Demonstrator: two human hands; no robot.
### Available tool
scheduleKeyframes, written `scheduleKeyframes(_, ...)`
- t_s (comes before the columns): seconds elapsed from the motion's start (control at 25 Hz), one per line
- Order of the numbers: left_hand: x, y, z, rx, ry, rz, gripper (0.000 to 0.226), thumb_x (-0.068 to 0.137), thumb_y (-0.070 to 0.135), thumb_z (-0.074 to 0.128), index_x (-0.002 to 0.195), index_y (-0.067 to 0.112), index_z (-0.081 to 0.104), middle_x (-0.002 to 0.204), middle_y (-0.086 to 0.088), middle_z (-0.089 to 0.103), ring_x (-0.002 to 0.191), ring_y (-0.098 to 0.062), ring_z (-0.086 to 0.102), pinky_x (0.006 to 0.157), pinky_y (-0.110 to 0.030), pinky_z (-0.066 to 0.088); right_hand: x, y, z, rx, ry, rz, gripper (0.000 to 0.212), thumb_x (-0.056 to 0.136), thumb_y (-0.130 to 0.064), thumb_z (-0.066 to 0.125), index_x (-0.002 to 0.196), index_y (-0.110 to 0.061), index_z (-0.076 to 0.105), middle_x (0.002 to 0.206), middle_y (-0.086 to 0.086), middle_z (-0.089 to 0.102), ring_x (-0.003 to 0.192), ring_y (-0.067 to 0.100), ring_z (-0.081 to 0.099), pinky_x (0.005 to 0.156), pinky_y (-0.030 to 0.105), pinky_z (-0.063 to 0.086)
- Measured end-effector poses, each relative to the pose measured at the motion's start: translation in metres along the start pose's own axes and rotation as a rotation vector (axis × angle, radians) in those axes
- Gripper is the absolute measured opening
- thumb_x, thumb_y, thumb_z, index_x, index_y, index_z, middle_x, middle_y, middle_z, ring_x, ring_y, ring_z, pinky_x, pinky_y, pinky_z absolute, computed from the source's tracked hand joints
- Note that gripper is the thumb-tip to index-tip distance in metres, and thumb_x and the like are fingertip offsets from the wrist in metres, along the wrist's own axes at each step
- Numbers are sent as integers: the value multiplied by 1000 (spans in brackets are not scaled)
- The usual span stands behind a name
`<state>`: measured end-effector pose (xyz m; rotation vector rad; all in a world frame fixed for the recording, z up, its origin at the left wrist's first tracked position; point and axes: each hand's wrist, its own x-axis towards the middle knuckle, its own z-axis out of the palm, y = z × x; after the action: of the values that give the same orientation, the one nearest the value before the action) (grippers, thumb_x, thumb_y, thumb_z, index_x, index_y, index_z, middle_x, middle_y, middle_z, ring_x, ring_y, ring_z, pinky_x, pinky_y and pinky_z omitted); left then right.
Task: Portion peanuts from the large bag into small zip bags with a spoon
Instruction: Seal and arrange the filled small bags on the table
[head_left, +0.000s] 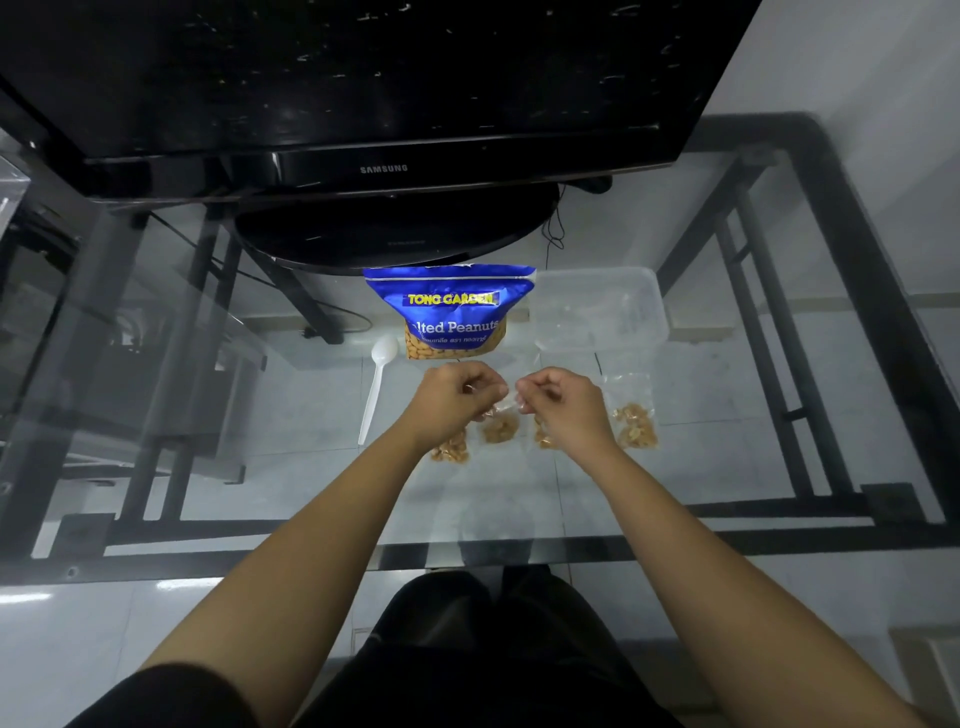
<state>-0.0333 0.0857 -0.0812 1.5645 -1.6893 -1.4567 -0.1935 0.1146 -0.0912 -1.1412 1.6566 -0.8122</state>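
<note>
- Clear plastic small zip bag (500, 425) pinched at its top edge between left hand (451, 401) and right hand (563, 402), both grips closed on the strip, probably pressing the seal shut.
- Peanuts sagging low in it, below the grips.
- Just beyond the grips: blue large bag (451, 310), upright, mouth up for scooping.
- Left of the left grip: white spoon (375, 387) flat on the glass bench (727, 467), unheld.
- Right of the right grip: filled bags (635, 426); beyond, clear tub (600, 306).
- Open bench nearer the body.

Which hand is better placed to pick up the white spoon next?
Left. The left hand is nearer the spoon, which lies just beside it; the right hand would have to cross over.
</note>
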Motion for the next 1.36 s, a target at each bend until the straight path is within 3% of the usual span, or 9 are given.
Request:
scheduleKeyframes(0.12,3,0,-2,196,-24,61,15,88,19,62,88,5,66,79,-15,69,58,0,61,61,-14,48,-1,-3,-2,-157,42,-43,7,87,-21,62,84,-15,65,73,-3,65,71,15,66,68,27,52)
scheduleKeyframes(0.36,-5,0,-13,186,10,26,14,87,23,63,84,9,63,74,-6,67,57,4,60,56,-10,46,-4,-6,-9,-192,34,-40,8,88,-22,60,82,-17,64,73,-1,67,72,17,65,69,29,52)
scheduleKeyframes(0.52,-21,-8,0,-138,75,-75,24,81,31,69,95,12,63,83,0,68,74,-10,64,68,-29,53,1,-8,-15,118,-133,122,11,91,-18,57,82,-15,63,72,-1,65,69,12,62,64,22,50)
scheduleKeyframes(0.6,-28,-16,12,-208,25,-126,23,81,27,70,100,14,64,85,-1,69,68,-10,63,58,-30,51,1,-8,-17,219,-183,160,14,93,-17,54,91,-7,64,77,1,65,70,10,62,66,18,52)
scheduleKeyframes(0.8,-28,-26,24,0,259,-167,5,85,13,65,86,9,68,80,-7,69,70,-16,63,64,-26,52,-1,22,-21,-585,98,12,27,93,-19,49,118,-10,55,114,10,56,96,26,58,78,31,45)
scheduleKeyframes(0.96,-24,-28,33,300,287,-181,22,88,19,61,104,3,62,90,-15,68,82,-27,64,71,-28,50,-4,33,-10,-679,146,57,33,91,-20,55,121,-7,49,116,15,55,97,31,57,69,29,39)
scheduleKeyframes(1.12,-25,-29,42,514,320,-108,33,88,20,60,112,5,44,99,-19,63,85,-36,61,71,-39,46,-1,29,-6,-776,167,-11,35,88,-21,59,121,-15,50,113,10,61,103,30,54,76,38,48)
scheduleKeyframes(1.24,-30,-27,40,522,384,-93,37,86,20,62,111,4,40,105,-17,57,89,-35,59,71,-37,44,-2,33,-5,-652,172,-107,21,85,-10,60,105,-14,58,103,8,62,95,26,57,71,32,48)
scheduleKeyframes(1.36,-31,-22,36,326,483,23,32,87,23,62,109,4,48,104,-10,55,89,-23,55,70,-26,44,-8,33,-8,-282,105,-73,17,84,-6,62,99,-14,61,95,3,61,84,17,61,65,12,46)
